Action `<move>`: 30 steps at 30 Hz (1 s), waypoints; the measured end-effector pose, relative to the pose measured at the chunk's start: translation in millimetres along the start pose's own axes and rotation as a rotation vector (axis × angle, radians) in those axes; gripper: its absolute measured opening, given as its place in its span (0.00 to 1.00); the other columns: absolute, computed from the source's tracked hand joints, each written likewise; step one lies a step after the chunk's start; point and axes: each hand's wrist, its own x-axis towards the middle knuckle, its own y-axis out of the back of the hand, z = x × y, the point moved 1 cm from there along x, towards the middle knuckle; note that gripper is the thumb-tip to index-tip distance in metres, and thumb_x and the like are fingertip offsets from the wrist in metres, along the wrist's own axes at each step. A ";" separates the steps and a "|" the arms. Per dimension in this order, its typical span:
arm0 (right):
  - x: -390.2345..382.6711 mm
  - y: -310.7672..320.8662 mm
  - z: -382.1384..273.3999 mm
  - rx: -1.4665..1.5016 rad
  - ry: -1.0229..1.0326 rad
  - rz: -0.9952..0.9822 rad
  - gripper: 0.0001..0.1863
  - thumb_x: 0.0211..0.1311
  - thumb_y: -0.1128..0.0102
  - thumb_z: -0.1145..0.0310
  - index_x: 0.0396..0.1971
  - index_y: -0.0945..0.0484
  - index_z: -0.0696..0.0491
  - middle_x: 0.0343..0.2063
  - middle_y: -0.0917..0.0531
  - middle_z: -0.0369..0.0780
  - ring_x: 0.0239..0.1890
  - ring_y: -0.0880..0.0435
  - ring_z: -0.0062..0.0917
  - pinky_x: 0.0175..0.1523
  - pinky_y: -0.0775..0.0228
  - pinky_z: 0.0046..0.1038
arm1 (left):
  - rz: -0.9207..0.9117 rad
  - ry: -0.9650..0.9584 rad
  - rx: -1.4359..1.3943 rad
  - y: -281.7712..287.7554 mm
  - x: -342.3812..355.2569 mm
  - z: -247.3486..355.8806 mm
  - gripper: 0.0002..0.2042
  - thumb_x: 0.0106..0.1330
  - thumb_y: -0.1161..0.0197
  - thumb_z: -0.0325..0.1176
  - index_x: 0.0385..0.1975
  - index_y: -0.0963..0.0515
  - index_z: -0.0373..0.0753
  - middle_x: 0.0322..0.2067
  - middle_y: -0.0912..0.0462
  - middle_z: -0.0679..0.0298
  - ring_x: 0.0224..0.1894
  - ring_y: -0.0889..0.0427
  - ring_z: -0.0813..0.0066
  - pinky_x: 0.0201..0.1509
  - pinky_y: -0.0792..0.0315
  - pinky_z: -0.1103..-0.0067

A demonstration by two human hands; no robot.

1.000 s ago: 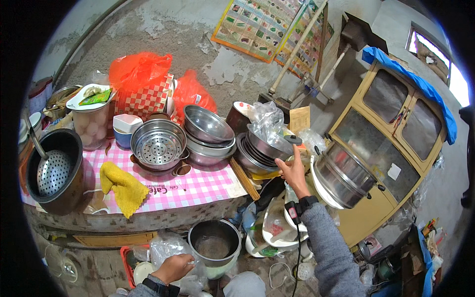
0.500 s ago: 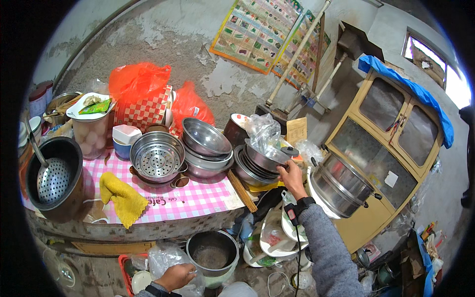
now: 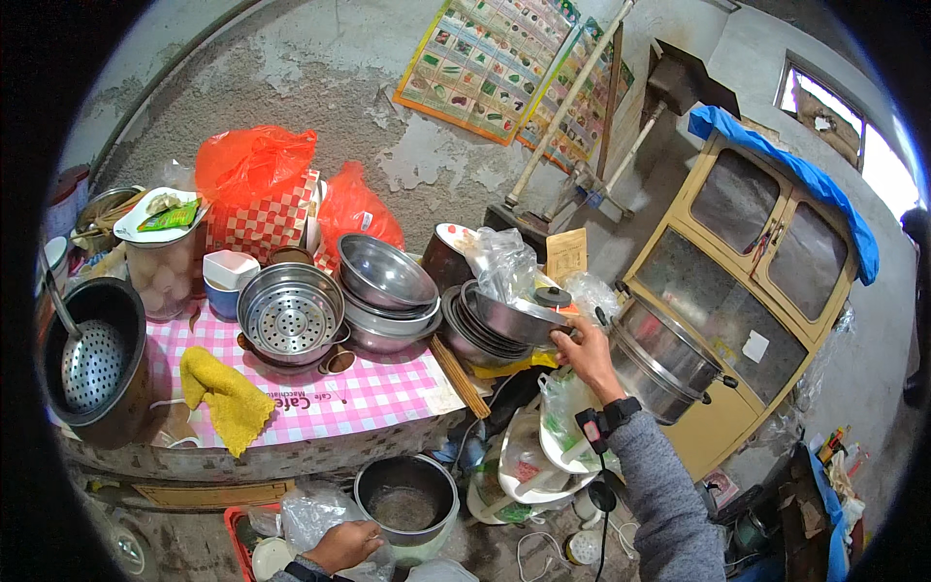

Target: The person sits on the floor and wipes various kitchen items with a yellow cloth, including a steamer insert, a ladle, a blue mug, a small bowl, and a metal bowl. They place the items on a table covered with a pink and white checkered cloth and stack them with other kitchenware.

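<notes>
My right hand [image 3: 585, 357] pinches the rim of a metal bowl [image 3: 519, 321], which tilts on top of a stack of metal bowls [image 3: 468, 339] at the table's right end. A crumpled clear plastic bag [image 3: 501, 265] lies in that top bowl. Low in the view, my left hand [image 3: 341, 546] is closed, beside a clear plastic bag [image 3: 312, 514] and a dark-lined pot [image 3: 405, 497] below the table edge. Whether its fingers hold anything is hidden.
The table [image 3: 330, 390] carries a steamer pot [image 3: 291, 315], more bowls [image 3: 388, 272], a yellow cloth [image 3: 228, 403] and a black pot [image 3: 102, 388] with a skimmer [image 3: 92, 361]. To the right stand a steel steamer [image 3: 662, 354] and a cabinet [image 3: 679, 427]; below are white containers [image 3: 524, 456].
The view has shifted, so most things appear slightly farther left. My right hand keeps hold of the bowl's rim, and the bowl tilts more to the right. The left hand remains closed.
</notes>
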 end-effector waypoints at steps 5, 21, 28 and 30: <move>-14.0 -9.9 -9.7 -0.038 0.018 0.054 0.14 0.59 0.37 0.69 0.40 0.25 0.63 0.19 0.18 0.40 0.19 0.19 0.18 0.24 0.28 0.22 | -0.010 0.026 -0.019 1.4 0.0 1.7 0.12 0.61 0.38 0.37 0.36 0.24 0.34 0.30 0.19 0.51 0.33 0.19 0.51 0.37 0.26 0.65; -35.3 -2.2 17.0 0.027 0.144 0.155 0.15 0.54 0.34 0.68 0.37 0.24 0.61 0.19 0.19 0.48 0.22 0.17 0.32 0.28 0.28 0.30 | 0.313 0.292 -0.555 28.3 26.0 46.3 0.06 0.66 0.46 0.24 0.37 0.24 0.30 0.31 0.17 0.60 0.35 0.18 0.75 0.39 0.24 0.79; -26.9 26.8 35.0 0.137 0.156 0.036 0.15 0.53 0.33 0.67 0.37 0.24 0.60 0.24 0.18 0.50 0.27 0.15 0.37 0.32 0.26 0.32 | 0.326 -0.025 -0.234 120.8 134.8 119.6 0.06 0.67 0.46 0.26 0.38 0.26 0.30 0.33 0.19 0.61 0.37 0.20 0.76 0.41 0.24 0.80; -26.0 35.1 39.4 0.105 0.197 0.031 0.16 0.54 0.34 0.67 0.37 0.25 0.60 0.25 0.18 0.51 0.29 0.16 0.40 0.33 0.27 0.34 | 0.306 -0.112 -0.286 147.7 181.8 142.7 0.06 0.67 0.46 0.26 0.37 0.26 0.31 0.32 0.19 0.62 0.35 0.21 0.79 0.39 0.25 0.81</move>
